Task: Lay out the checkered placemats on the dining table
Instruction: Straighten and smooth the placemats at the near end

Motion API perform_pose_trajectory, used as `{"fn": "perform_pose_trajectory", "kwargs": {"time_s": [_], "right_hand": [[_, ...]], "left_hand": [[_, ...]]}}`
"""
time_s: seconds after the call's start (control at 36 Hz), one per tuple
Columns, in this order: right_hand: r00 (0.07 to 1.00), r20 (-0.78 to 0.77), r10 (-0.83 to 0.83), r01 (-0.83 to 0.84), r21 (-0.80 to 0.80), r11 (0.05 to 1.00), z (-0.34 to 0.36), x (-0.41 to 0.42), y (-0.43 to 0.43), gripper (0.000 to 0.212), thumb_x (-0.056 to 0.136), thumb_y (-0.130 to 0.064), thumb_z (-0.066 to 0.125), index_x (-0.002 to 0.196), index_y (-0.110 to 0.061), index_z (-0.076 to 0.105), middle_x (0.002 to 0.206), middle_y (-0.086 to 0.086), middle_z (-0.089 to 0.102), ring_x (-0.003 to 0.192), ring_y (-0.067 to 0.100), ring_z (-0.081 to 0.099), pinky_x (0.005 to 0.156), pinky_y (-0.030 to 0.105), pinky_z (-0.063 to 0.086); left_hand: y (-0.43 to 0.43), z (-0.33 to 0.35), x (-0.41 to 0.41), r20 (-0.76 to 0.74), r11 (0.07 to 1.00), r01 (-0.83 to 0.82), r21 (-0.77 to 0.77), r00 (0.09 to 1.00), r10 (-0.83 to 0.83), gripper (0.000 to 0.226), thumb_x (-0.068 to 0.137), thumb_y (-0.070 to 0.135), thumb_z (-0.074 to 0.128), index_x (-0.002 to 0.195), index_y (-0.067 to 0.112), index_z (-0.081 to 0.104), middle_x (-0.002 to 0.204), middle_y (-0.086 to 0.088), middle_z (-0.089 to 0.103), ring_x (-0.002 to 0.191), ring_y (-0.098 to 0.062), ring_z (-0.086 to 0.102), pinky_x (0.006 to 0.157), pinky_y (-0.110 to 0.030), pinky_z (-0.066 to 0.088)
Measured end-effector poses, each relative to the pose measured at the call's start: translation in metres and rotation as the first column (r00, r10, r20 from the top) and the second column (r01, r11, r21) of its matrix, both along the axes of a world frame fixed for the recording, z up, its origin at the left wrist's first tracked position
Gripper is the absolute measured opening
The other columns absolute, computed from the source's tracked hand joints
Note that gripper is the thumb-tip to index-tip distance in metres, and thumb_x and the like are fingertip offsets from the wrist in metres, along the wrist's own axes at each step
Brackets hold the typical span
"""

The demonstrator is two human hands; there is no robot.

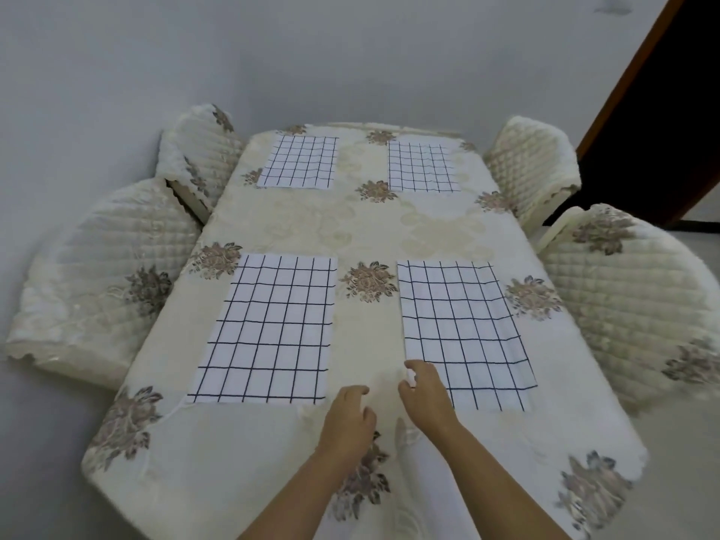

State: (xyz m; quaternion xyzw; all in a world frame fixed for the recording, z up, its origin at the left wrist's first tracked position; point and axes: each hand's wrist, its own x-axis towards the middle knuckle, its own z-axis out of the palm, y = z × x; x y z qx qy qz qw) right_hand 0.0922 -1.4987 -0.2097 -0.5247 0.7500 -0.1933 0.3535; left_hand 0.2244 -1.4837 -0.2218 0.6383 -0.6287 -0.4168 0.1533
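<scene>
**Four mats down, hands empty**

Cream floral-cloth dining table [370, 228] vs pale wall [272, 52], quilted chairs [97, 274] both sides. Checkered mats lie flat in 2 rows: far-left placemat [298, 161], far-right placemat [422, 167], near-left placemat [272, 329], near-right placemat [463, 329]. Left hand [348, 418] betw. near pair, fingers loosely curled, holding nothing. Right hand [424, 395] over near-right placemat's near-left corner, fingers relaxed, no grip; contact w/ mat: can't tell.

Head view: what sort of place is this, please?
Most likely a home dining room: a long cloth-covered table with a flower pattern, four checkered placemats laid flat on it, and chairs with quilted covers along both sides.
</scene>
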Motion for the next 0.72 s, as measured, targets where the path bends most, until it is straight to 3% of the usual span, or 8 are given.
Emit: {"fn": "perform_pose_trajectory", "kwargs": {"time_s": [0.08, 0.17, 0.25, 0.33, 0.42, 0.47, 0.56, 0.72], "right_hand": [[0.996, 0.094, -0.002, 0.003, -0.019, 1.000, 0.004, 0.003, 0.013, 0.040, 0.096, -0.015, 0.043, 0.135, -0.012, 0.040, 0.140, 0.004, 0.040, 0.121, 0.018, 0.047, 0.094, 0.026, 0.039], [0.989, 0.151, -0.006, 0.014, -0.053, 0.999, 0.010, 0.007, 0.026, 0.036, 0.095, -0.013, 0.043, 0.132, -0.012, 0.044, 0.136, 0.003, 0.045, 0.110, 0.014, 0.050, 0.088, 0.023, 0.040], [0.976, 0.213, -0.049, 0.071, -0.093, 0.993, 0.020, 0.013, 0.037, 0.034, 0.095, -0.010, 0.043, 0.128, -0.012, 0.047, 0.127, 0.001, 0.051, 0.099, 0.010, 0.050, 0.082, 0.021, 0.037], [0.939, 0.319, -0.126, 0.171, -0.115, 0.979, 0.029, 0.024, 0.050, 0.030, 0.094, -0.009, 0.043, 0.121, -0.017, 0.051, 0.119, 0.000, 0.058, 0.099, 0.014, 0.055, 0.075, 0.020, 0.040], [0.876, 0.444, -0.189, 0.271, -0.128, 0.954, 0.040, 0.042, 0.072, 0.024, 0.094, -0.006, 0.042, 0.110, -0.020, 0.051, 0.106, -0.001, 0.061, 0.094, 0.015, 0.059, 0.063, 0.012, 0.042], [0.828, 0.515, -0.221, 0.324, -0.119, 0.938, 0.047, 0.055, 0.089, 0.023, 0.094, -0.003, 0.041, 0.107, -0.019, 0.052, 0.099, -0.003, 0.061, 0.087, 0.014, 0.060, 0.059, 0.013, 0.043], [0.773, 0.588, -0.239, 0.363, -0.101, 0.926, 0.052, 0.072, 0.115, 0.023, 0.093, 0.000, 0.041, 0.104, -0.016, 0.054, 0.094, 0.001, 0.063, 0.080, 0.015, 0.062, 0.065, 0.019, 0.046], [0.721, 0.657, -0.222, 0.414, -0.151, 0.898, 0.072, 0.073, 0.160, 0.023, 0.093, 0.002, 0.041, 0.100, -0.015, 0.056, 0.088, 0.000, 0.065, 0.073, 0.012, 0.062, 0.056, 0.009, 0.046]], "left_hand": [[0.010, 0.007, -0.003, -0.180, 0.980, -0.184, 0.070, 0.964, 0.194, 0.035, 0.095, 0.008, 0.041, 0.128, 0.015, 0.049, 0.131, 0.001, 0.049, 0.114, -0.009, 0.047, 0.089, -0.015, 0.034], [0.016, 0.016, 0.001, -0.332, 0.914, -0.374, 0.156, 0.852, 0.405, 0.028, 0.093, 0.004, 0.041, 0.109, 0.020, 0.057, 0.118, 0.000, 0.059, 0.098, -0.010, 0.057, 0.080, -0.023, 0.045], [0.024, 0.031, 0.010, -0.461, 0.869, -0.456, 0.195, 0.739, 0.491, 0.028, 0.094, 0.002, 0.039, 0.089, 0.024, 0.056, 0.103, -0.003, 0.064, 0.093, -0.014, 0.062, 0.066, -0.024, 0.047], [0.041, 0.049, 0.024, -0.539, 0.855, -0.474, 0.208, 0.674, 0.505, 0.023, 0.096, 0.005, 0.040, 0.090, 0.017, 0.059, 0.092, -0.004, 0.067, 0.084, -0.014, 0.064, 0.052, -0.017, 0.045], [0.063, 0.060, 0.042, -0.598, 0.859, -0.458, 0.227, 0.631, 0.494, 0.021, 0.094, 0.003, 0.043, 0.093, 0.012, 0.061, 0.088, -0.007, 0.069, 0.078, -0.016, 0.065, 0.059, -0.021, 0.047], [0.077, 0.065, 0.055, -0.616, 0.867, -0.445, 0.224, 0.625, 0.480, 0.020, 0.094, 0.002, 0.043, 0.094, 0.010, 0.062, 0.084, -0.006, 0.069, 0.074, -0.016, 0.065, 0.060, -0.018, 0.048], [0.097, 0.077, 0.067, -0.639, 0.884, -0.435, 0.170, 0.634, 0.435, 0.022, 0.093, -0.002, 0.041, 0.091, 0.008, 0.061, 0.080, -0.005, 0.067, 0.075, -0.019, 0.064, 0.052, -0.010, 0.046], [0.131, 0.103, 0.069, -0.684, 0.920, -0.379, 0.103, 0.644, 0.342, 0.024, 0.092, -0.005, 0.041, 0.085, 0.008, 0.060, 0.076, -0.007, 0.065, 0.069, -0.015, 0.060, 0.051, -0.007, 0.043]]}}
